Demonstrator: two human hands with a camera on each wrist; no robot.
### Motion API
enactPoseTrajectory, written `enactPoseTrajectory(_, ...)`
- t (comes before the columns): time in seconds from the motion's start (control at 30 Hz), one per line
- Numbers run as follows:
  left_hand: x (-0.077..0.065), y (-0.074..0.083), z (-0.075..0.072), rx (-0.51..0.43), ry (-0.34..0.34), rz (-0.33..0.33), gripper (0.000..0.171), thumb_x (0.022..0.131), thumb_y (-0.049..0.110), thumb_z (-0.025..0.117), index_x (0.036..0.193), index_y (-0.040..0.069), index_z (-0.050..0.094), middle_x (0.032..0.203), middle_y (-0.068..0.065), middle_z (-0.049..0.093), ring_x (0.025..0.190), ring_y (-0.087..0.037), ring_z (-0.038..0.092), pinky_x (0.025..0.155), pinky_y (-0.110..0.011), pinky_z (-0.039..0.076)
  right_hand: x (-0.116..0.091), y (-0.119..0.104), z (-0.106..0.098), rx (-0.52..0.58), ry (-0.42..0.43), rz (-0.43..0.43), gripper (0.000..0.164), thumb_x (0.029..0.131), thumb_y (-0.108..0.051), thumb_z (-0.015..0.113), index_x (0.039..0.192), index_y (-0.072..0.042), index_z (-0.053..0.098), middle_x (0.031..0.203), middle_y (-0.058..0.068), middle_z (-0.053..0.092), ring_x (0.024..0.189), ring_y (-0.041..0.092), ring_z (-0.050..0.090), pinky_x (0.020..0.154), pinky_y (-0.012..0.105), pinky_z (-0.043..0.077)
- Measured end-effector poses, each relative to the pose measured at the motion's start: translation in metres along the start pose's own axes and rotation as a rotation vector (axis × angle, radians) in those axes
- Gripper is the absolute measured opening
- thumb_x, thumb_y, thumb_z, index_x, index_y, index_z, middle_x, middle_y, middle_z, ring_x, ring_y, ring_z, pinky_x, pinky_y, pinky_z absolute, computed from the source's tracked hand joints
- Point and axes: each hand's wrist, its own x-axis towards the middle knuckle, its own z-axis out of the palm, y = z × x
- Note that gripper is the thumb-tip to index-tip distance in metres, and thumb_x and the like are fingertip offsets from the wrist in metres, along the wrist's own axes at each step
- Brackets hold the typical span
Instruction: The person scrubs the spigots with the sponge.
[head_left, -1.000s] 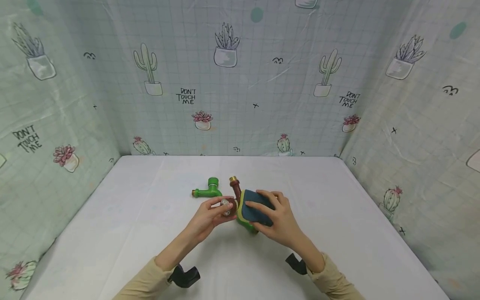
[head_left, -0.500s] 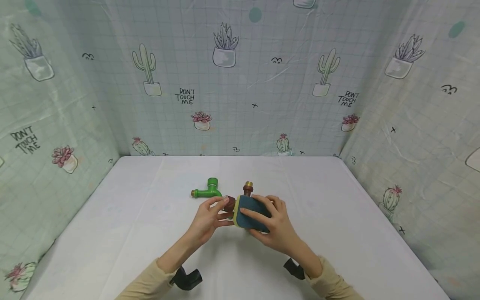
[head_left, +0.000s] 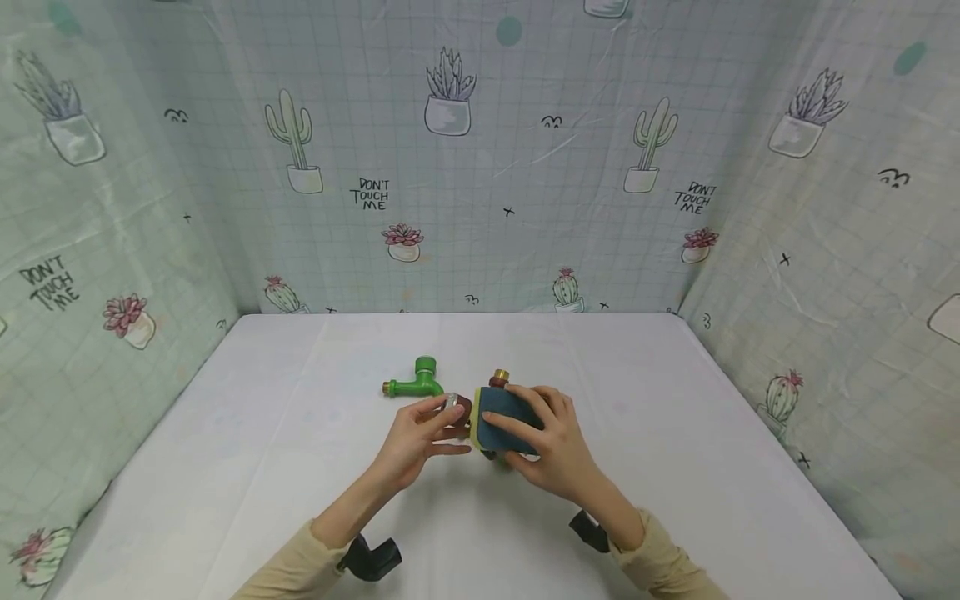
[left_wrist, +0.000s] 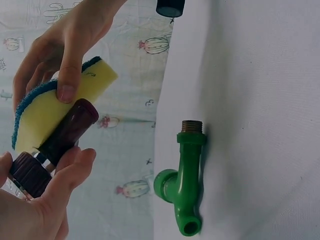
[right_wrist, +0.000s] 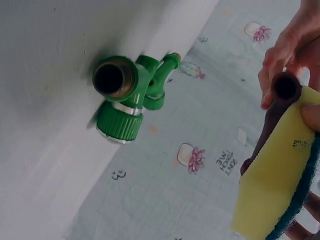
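A brown faucet (left_wrist: 70,127) is held up off the white table, and my left hand (head_left: 412,437) grips it by its ribbed knob (left_wrist: 31,174). My right hand (head_left: 555,437) holds a sponge (head_left: 512,406), yellow with a blue scouring side, its yellow face lying along the faucet's body. In the head view the sponge covers most of the faucet; its brass threaded end (head_left: 499,377) pokes out above. One green faucet (head_left: 416,386) lies on the table behind my left hand. The right wrist view shows a second green faucet (right_wrist: 120,122) nearer, hidden in the head view.
A patterned cloth (head_left: 480,183) with cactus drawings stands behind and on both sides of the white table (head_left: 315,358). Black curved pieces (head_left: 372,558) show beside each wrist.
The brown faucet has turned in my left hand, its threaded end shifting right and down. The sponge has moved slightly along with it, at first uncovering less of the faucet's neck.
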Motion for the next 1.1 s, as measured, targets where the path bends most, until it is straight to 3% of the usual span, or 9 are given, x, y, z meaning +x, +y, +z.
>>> enactPoseTrajectory(0.2, -0.003, -0.001, -0.004, 0.023, -0.098, -0.02, 0.048, 0.088, 0.019, 0.056, 0.124, -0.01, 0.044, 0.104, -0.013, 0.065, 0.086, -0.021, 0.067, 0.075, -0.048, 0.052, 0.004, 0.012, 0.0, -0.053, 0.035, 0.008, 0.06, 0.062, -0.022, 0.078, 0.117, -0.029, 0.057, 0.128, 0.013, 0.046, 0.106, 0.03, 0.04, 0.084, 0.05, 0.035)
enactPoseTrajectory(0.33, -0.005, -0.001, -0.004, 0.025, -0.127, -0.036, 0.048, 0.088, 0.02, 0.056, 0.123, -0.009, 0.044, 0.1, -0.008, 0.066, 0.086, -0.023, 0.067, 0.075, -0.048, 0.052, 0.005, 0.021, 0.0, -0.051, 0.048, 0.026, 0.056, 0.064, -0.021, 0.076, 0.117, -0.027, 0.057, 0.128, 0.014, 0.046, 0.107, 0.032, 0.04, 0.084, 0.052, 0.035)
enactPoseTrajectory(0.53, -0.003, 0.0, -0.003, 0.021, -0.117, -0.036, 0.049, 0.088, 0.02, 0.055, 0.125, -0.01, 0.042, 0.096, -0.007, 0.066, 0.082, -0.022, 0.067, 0.076, -0.046, 0.052, 0.001, 0.023, -0.001, 0.055, -0.03, 0.014, 0.04, 0.078, -0.033, 0.065, 0.117, -0.028, 0.056, 0.13, 0.011, 0.044, 0.112, 0.029, 0.036, 0.084, 0.052, 0.039)
enactPoseTrajectory(0.67, -0.001, 0.0, -0.002, 0.001, -0.103, -0.049, 0.05, 0.088, 0.018, 0.055, 0.126, -0.011, 0.039, 0.093, -0.005, 0.064, 0.081, -0.019, 0.067, 0.077, -0.044, 0.052, -0.002, 0.02, -0.003, 0.112, -0.084, -0.008, 0.041, 0.076, -0.034, 0.067, 0.115, -0.03, 0.057, 0.131, 0.007, 0.043, 0.114, 0.026, 0.034, 0.082, 0.049, 0.043)
enactPoseTrajectory(0.93, 0.004, 0.003, 0.0, -0.01, -0.041, -0.074, 0.053, 0.087, 0.02, 0.057, 0.126, -0.011, 0.039, 0.091, -0.007, 0.06, 0.08, -0.02, 0.066, 0.077, -0.041, 0.053, -0.004, 0.006, -0.006, 0.176, -0.084, -0.106, 0.053, 0.063, -0.03, 0.08, 0.111, -0.031, 0.059, 0.13, 0.009, 0.043, 0.113, 0.026, 0.034, 0.082, 0.046, 0.045)
enactPoseTrajectory(1.1, 0.004, 0.002, 0.0, -0.012, -0.074, -0.078, 0.052, 0.088, 0.02, 0.056, 0.126, -0.01, 0.039, 0.092, -0.006, 0.06, 0.081, -0.02, 0.066, 0.077, -0.042, 0.052, -0.005, 0.006, -0.011, 0.137, -0.08, -0.112, 0.053, 0.062, -0.031, 0.08, 0.111, -0.032, 0.06, 0.127, 0.01, 0.046, 0.109, 0.026, 0.037, 0.082, 0.046, 0.042)
